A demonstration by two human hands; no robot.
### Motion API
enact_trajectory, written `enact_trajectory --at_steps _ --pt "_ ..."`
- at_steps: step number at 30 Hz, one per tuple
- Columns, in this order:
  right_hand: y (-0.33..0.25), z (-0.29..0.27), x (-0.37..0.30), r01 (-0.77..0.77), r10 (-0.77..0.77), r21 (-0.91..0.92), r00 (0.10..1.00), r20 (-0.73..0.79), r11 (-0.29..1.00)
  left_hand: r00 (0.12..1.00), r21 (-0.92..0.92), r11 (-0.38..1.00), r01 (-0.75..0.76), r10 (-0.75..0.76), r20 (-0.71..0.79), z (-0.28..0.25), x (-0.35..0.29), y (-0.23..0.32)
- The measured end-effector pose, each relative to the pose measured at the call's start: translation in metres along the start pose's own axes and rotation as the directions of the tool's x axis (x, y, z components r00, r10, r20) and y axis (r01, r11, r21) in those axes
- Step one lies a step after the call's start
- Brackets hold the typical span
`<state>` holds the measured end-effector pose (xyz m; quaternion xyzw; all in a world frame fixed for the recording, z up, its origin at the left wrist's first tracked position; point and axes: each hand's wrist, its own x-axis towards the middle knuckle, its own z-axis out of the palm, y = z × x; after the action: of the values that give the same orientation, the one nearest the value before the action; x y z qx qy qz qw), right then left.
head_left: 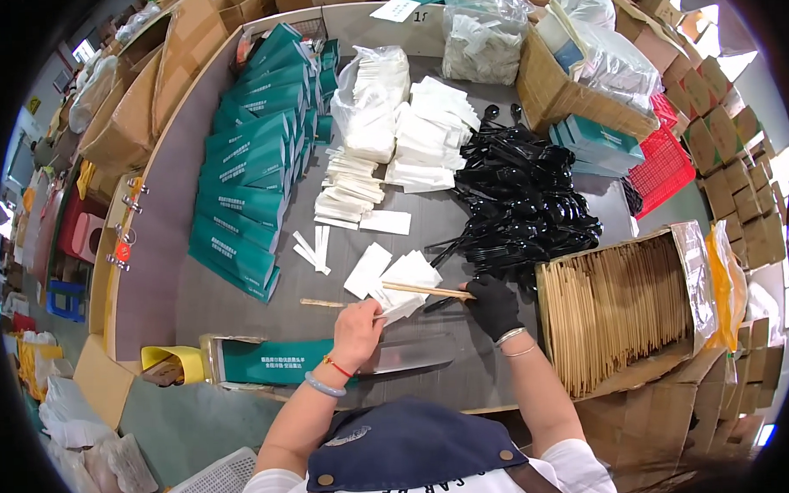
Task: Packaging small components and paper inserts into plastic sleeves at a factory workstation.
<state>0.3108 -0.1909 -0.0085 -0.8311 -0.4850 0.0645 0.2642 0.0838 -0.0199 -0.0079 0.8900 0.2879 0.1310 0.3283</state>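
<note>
My right hand, in a black glove, is closed on the ends of light wooden chopsticks, which point left over white paper packets. My bare left hand, with a red string and a pale bangle on the wrist, pinches the near edge of a white packet just below the chopsticks. A thin wooden strip shows left of its fingers; whether the hand touches it I cannot tell. Black plastic spoons lie heaped beyond my right hand. More white packets and narrow white slips lie farther off.
Green printed pouches overlap along the left wall. A carton of wooden chopsticks stands at right. Near the front edge lies a green pouch in a holder, beside a clear plastic piece. At the back right are a cardboard box and red basket.
</note>
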Motion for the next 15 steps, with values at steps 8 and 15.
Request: enact_trajectory --at_steps 8,15 --pt "-0.008 -0.017 -0.003 0.055 -0.055 -0.005 0.996 -0.065 0.998 0.95 0.104 0.959 -0.262 0.238 0.201 -0.028 -0.03 0.01" --pt "-0.075 0.01 -0.035 0.036 -0.08 0.12 0.918 0.388 0.992 0.984 0.131 0.987 -0.09 0.109 -0.144 -0.041 -0.07 -0.003"
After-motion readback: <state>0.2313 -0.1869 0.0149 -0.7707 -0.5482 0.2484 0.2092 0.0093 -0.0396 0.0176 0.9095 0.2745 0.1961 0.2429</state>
